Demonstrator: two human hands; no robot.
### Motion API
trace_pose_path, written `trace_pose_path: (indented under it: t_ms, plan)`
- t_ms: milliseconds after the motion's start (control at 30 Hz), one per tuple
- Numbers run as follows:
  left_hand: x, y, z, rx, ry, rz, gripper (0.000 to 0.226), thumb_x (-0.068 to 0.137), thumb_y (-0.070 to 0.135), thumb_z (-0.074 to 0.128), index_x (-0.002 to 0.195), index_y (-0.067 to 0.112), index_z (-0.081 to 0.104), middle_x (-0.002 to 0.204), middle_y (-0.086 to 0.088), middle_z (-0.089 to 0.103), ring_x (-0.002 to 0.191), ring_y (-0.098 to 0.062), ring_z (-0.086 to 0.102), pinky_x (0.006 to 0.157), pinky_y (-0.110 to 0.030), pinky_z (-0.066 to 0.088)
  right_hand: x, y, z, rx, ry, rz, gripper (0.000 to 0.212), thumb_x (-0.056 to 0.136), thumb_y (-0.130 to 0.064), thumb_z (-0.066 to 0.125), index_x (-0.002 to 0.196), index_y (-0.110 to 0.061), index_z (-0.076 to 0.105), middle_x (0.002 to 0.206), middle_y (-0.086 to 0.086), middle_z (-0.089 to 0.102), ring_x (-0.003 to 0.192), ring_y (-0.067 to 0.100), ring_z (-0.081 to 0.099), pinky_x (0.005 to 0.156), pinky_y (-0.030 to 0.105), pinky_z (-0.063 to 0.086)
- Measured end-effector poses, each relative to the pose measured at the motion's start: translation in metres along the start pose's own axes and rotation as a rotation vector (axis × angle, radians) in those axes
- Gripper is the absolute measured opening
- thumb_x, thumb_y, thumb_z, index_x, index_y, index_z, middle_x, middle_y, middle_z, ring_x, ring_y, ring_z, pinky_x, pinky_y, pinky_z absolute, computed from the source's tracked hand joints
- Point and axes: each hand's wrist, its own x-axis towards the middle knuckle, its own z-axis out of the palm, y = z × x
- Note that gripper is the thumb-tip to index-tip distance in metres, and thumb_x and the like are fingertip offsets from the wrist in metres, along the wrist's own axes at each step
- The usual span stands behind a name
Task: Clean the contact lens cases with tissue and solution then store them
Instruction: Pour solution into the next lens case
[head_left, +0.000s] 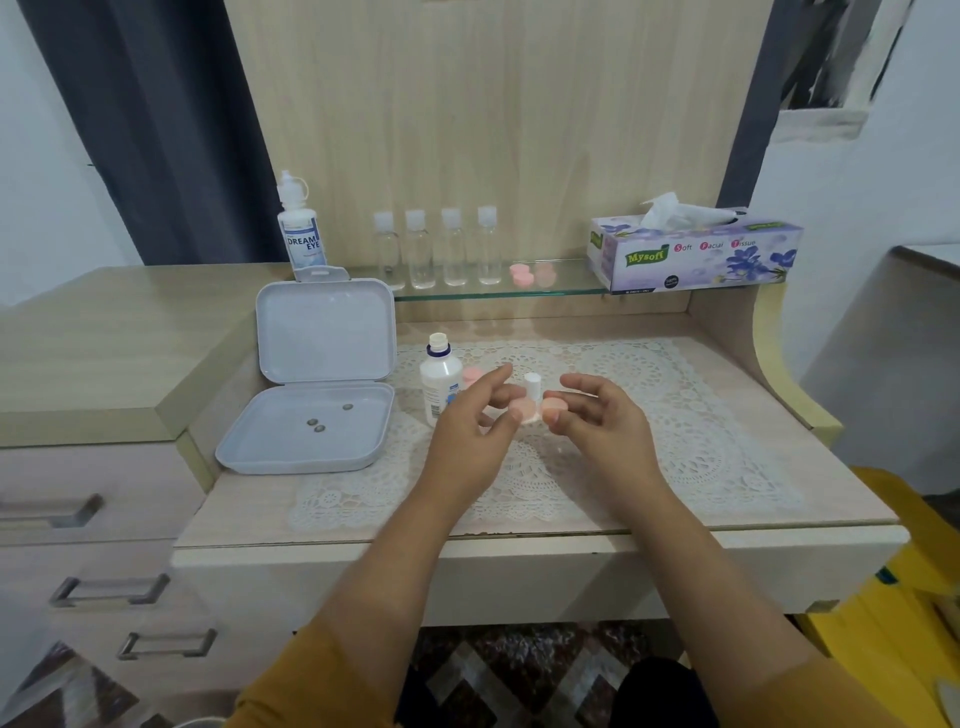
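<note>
Above the lace mat (649, 415) both my hands hold one pink contact lens case (535, 408). My left hand (467, 431) pinches its left cup and my right hand (597, 415) pinches its right cup. An uncapped white solution bottle (439, 379) stands just left of my hands, with its white cap (531, 385) upright behind the case. A loose pink lid (471, 375) lies beside the bottle. More pink lens cases (522, 275) sit on the glass shelf (571, 288). The tissue box (696, 254) is at the shelf's right end.
An open grey storage box (311, 431) rests at the left of the desk. On the shelf stand several small clear bottles (436, 252) and a large Dream Eye solution bottle (300, 228). Drawers (104, 587) are at the lower left.
</note>
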Motion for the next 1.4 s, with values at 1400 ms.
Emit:
trace_pose_path:
  t_ms: [1400]
  plan:
    - [-0.0018,0.0027,-0.0006,0.005,-0.031,-0.015,0.020,0.088,0.021,0.065,0.105,0.033,0.064,0.107,0.013,0.064,0.085,-0.014,0.059,0.084,-0.037,0.053,-0.0022,-0.0029,0.0006,-0.022,-0.009,0.001,0.036,0.083,-0.003,0.072,0.114,-0.018,0.061,0.096,0.000,0.074,0.089,0.008,0.070,0.076,0.016,0.052]
